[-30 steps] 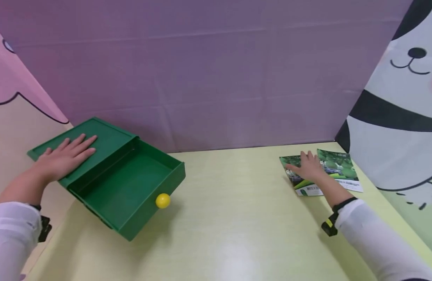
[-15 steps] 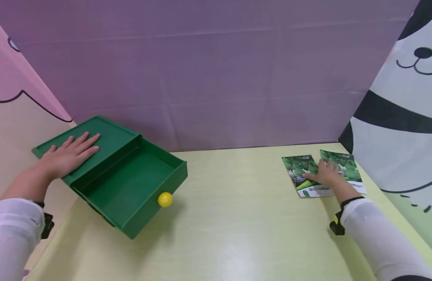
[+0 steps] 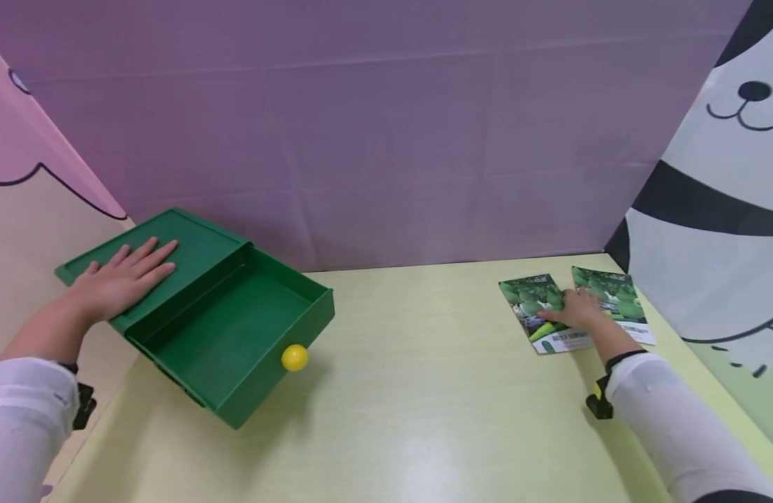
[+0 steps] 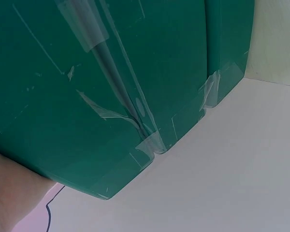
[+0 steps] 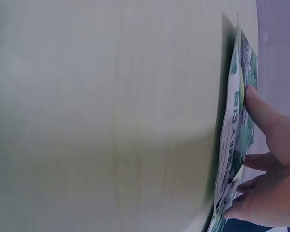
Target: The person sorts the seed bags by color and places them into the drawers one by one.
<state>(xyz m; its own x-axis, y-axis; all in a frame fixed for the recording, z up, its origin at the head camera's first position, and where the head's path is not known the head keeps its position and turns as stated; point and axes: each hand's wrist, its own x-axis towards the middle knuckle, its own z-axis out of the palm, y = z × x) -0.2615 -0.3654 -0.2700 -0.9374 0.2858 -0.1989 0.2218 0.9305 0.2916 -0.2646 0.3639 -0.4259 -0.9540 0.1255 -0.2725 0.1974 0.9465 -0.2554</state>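
Observation:
A green drawer box [image 3: 172, 234] stands at the left with its drawer [image 3: 225, 335] pulled out; a round yellow knob [image 3: 295, 358] is on the drawer front. My left hand [image 3: 119, 283] rests flat on the box top, fingers spread; in the left wrist view only part of that hand [image 4: 12, 193] shows beside the green box wall [image 4: 48, 121]. At the right, my right hand [image 3: 577, 311] pinches the right edge of the left seed packet [image 3: 537, 297], thumb on its printed face [image 5: 246, 72]. Its fingertips are partly hidden. A second packet [image 3: 612, 293] lies alongside.
A pale wooden tabletop [image 3: 411, 377] lies between box and packets. Behind it rises a purple backdrop [image 3: 386, 161]. Printed side panels flank the table, the right one with a panda [image 3: 725, 265].
My right hand has moved right and down from over the left seed packet to its right edge, its fingers now more curled. The packet has shifted slightly. My left hand stays on the box.

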